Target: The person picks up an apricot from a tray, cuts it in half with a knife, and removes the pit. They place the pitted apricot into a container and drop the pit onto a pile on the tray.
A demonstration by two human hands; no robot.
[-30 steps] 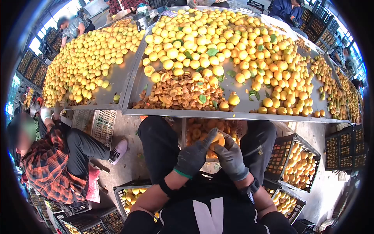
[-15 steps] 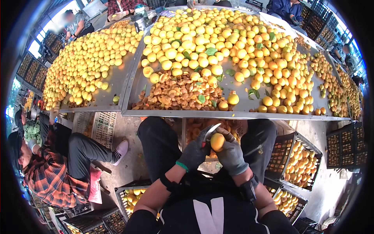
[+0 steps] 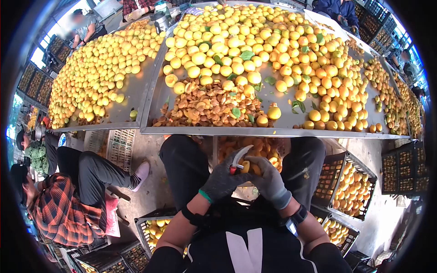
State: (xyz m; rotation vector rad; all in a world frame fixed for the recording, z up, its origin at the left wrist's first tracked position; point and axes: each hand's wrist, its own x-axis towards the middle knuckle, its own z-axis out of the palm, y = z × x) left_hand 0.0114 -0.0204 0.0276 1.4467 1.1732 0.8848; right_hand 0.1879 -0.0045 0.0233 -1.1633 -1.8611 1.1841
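Both my hands are gloved and meet above my lap, just below the near edge of the metal table (image 3: 255, 131). My left hand (image 3: 224, 181) is closed around the red handle of a curved knife (image 3: 238, 157), its blade pointing up and right. In my right hand (image 3: 270, 181) is a yellow-orange fruit (image 3: 253, 168), partly hidden by the fingers and touching the knife side. On the table past my hands lies a heap of brownish fruit pieces (image 3: 214, 105), with many whole yellow fruits (image 3: 236, 43) behind it.
Below the table between my knees is a container of halved fruit (image 3: 268, 148). Fruit crates stand at right (image 3: 353, 186) and lower left (image 3: 157, 227). A person in a plaid shirt (image 3: 63, 209) sits at left; other people are around the tables.
The fruit has turned in my hands and is now more covered by my fingers. The knife blade has shifted slightly left, and my left hand has moved a little left and down.
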